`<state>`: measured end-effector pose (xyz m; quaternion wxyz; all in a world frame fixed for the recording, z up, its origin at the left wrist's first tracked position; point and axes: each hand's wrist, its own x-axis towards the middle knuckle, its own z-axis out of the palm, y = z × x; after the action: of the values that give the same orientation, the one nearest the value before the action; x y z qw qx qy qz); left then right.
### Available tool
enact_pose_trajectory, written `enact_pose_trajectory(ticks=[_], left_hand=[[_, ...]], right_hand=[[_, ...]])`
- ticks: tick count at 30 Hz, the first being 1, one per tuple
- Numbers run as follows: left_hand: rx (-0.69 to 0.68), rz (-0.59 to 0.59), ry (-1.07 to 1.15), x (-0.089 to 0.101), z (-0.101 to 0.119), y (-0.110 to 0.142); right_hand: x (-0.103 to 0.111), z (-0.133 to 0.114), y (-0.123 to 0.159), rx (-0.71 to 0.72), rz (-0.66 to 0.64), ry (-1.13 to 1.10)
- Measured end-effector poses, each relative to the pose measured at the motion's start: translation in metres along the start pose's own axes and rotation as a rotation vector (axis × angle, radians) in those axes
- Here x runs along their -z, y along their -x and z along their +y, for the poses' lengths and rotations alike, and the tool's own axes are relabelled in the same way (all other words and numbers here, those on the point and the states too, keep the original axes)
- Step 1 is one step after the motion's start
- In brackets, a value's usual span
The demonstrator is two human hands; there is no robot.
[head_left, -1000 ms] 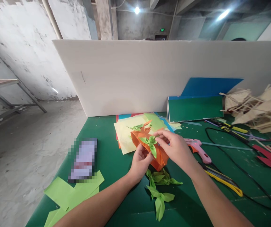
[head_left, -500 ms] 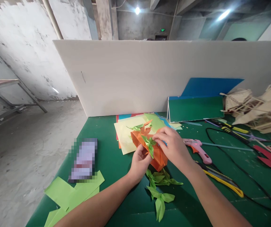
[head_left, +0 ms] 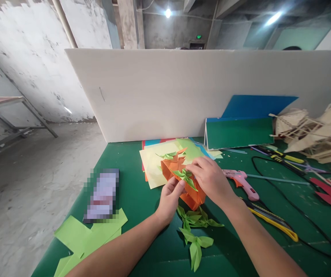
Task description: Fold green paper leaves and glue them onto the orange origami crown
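Observation:
My left hand (head_left: 168,200) is closed on an orange folded-paper piece (head_left: 193,198), with its thumb by a green folded-paper leaf cluster (head_left: 185,176). My right hand (head_left: 213,180) pinches that leaf cluster from the right, against the orange folds. A second green leaf cluster (head_left: 169,156) shows at the far side of the orange piece. Several loose green leaf clusters (head_left: 195,242) lie on the table just below my hands. The fingertips of both hands are partly hidden by the paper.
Coloured paper sheets (head_left: 150,169) lie behind the orange piece. Green paper (head_left: 96,234) and a blurred phone (head_left: 103,194) are at left. A pink glue gun (head_left: 244,184), a yellow cutter (head_left: 277,223) and a black cable (head_left: 292,200) lie at right. A white board (head_left: 153,96) stands behind.
The small leaf cluster between my hands has turned, its lower leaf now pointing right and down. My right hand has shifted slightly left. The left thumb has lifted a little.

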<state>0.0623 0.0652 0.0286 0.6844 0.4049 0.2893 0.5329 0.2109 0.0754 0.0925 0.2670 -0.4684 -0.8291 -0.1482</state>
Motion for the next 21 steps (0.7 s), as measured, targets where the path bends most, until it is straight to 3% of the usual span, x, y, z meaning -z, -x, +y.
enact_pose_trajectory(ticks=[4,12,21], left_hand=[[-0.001,0.024,-0.013,0.0012,-0.0014,-0.0022],[-0.022,0.047,-0.024,0.0032,-0.0037,-0.0033],[-0.015,0.022,0.005,0.0,-0.0015,-0.0031]], right_hand=[[0.0028,-0.0033,-0.0021,-0.007,-0.012,0.018],[0.0087,0.0018,-0.0024,0.011,-0.019,-0.159],[0.0006,0.0022,-0.0018,0.078,0.007,-0.101]])
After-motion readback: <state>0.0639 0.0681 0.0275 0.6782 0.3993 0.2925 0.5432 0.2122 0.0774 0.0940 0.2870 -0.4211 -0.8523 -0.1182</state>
